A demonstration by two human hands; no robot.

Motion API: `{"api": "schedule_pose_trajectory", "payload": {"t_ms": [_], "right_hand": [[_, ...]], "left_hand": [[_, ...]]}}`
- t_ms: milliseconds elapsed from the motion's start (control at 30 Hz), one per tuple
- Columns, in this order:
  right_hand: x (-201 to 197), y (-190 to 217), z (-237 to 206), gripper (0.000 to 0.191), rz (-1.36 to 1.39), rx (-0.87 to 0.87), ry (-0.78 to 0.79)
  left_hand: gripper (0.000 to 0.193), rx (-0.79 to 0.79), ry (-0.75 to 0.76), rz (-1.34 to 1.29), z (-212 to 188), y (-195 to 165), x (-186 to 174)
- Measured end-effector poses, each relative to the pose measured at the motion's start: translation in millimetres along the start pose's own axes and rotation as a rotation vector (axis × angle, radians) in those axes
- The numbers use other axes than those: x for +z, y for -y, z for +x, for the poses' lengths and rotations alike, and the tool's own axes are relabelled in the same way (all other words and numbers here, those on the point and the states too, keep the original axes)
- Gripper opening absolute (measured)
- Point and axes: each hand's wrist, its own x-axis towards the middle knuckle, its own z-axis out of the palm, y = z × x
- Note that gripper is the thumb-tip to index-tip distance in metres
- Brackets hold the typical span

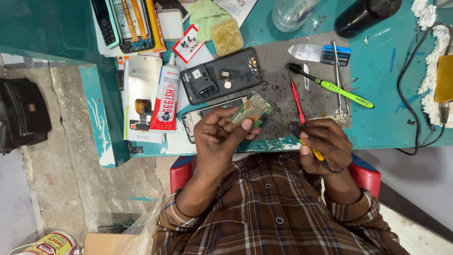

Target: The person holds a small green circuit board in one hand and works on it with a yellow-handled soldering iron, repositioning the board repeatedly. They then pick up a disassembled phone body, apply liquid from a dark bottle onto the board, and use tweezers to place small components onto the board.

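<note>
Much of the teal worktable [391,123] runs off the top and right edges, so the clear jar [290,13], the black bottle [365,15] and the stack of phone parts [127,23] at the far side are only partly seen, and the dark bag [21,118] on the concrete floor left of the table is cut by the frame. The tip of the tool in the right hand [325,146] is hard to make out against the grey work mat [302,89]. The green circuit board [252,109] sits over the near edge of that mat, held above it: the left hand [219,137] pinches the board's lower end between thumb and fingertips, the board tilting up and away from the palm. The right hand, just right of the board, is closed around a black tool with a yellow handle [311,148], its dark head pointing up toward the mat; a thin black loop hangs below the fist. On the mat behind the board lies an opened black phone shell [222,75], with a second phone frame [198,120] half hidden beneath the left hand. Right of the board lie a red screwdriver [296,99], a green toothbrush [337,87] and metal tweezers [339,75]. Left of the mat a white glue tube [167,97] rests on flat packets.
</note>
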Motion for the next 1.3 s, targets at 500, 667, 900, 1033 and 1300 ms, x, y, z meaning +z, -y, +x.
{"api": "schedule_pose_trajectory", "payload": {"t_ms": [500,667,900,1033,1300], "right_hand": [[1,2,3,0.015,-0.035,-0.047,0.055],[0,3,8,0.020,-0.070,-0.051,0.076],[2,-2,1,0.017,-0.073,-0.065,0.071],[5,-4,-12,0.019,0.144,-0.016,-0.128],[6,-12,-24,0.024,0.331,0.104,-0.271]], "left_hand": [[0.021,-0.012,-0.036,0.005,3,1,3],[0.021,-0.026,-0.037,-0.004,2,1,3],[0.020,-0.042,-0.049,-0.004,2,3,-1],[0.017,0.043,-0.053,-0.110,7,5,1],[0.014,-0.024,-0.057,-0.275,15,-5,9]]}}
